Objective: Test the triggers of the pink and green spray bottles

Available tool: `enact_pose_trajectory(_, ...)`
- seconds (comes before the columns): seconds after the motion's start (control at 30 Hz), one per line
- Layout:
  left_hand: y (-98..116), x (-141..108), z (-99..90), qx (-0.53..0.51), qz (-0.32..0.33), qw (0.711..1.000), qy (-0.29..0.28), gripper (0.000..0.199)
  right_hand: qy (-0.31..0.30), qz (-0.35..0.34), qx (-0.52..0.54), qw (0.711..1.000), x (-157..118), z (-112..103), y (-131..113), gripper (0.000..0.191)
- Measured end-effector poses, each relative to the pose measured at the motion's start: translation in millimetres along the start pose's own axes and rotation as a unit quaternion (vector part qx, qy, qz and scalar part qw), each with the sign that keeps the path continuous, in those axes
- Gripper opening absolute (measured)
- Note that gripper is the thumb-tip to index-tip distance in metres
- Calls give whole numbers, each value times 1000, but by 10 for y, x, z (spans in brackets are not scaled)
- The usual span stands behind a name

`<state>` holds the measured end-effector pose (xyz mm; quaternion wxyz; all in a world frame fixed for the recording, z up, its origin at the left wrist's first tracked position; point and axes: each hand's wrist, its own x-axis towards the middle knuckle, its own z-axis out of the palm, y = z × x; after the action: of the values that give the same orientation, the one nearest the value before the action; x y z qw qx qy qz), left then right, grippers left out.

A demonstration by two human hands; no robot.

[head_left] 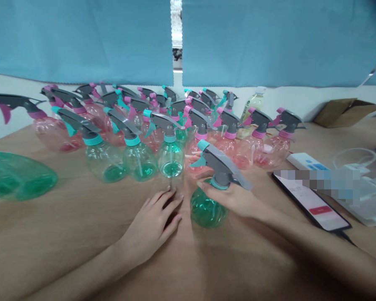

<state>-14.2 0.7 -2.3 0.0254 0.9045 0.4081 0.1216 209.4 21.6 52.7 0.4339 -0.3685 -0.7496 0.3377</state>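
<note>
My right hand [235, 198] is wrapped round the neck of a green spray bottle [208, 209] with a grey and teal trigger head. The bottle stands upright or nearly so; I cannot tell whether its base touches the table. Flat on the wooden table [119, 225], to the left of this bottle, lies my left hand [156, 221], fingers stretched and holding nothing. Just beyond it stand three more green spray bottles in a row, the nearest being a clear green one [171, 161]. Pink spray bottles [250, 148] stand behind the held one.
Several pink and green spray bottles crowd the back. Part of a green bottle [21, 175] shows at the left edge. On the right are a phone [313, 205] with a cable, a white power strip [303, 163], clear plastic pieces and a cardboard box [341, 113]. Blue cloth [81, 42] hangs behind.
</note>
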Motion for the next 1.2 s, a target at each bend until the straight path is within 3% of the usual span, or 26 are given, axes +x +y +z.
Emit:
enact_pose_trajectory(0.8,-3,-9,14,0,1,1000,2,40,15,-14,1,1000,12,13,-54,41)
enact_pose_trajectory(1.2,-5,-4,4,-1,0,1000,4,40,19,-21,-14,999,22,6,-47,19)
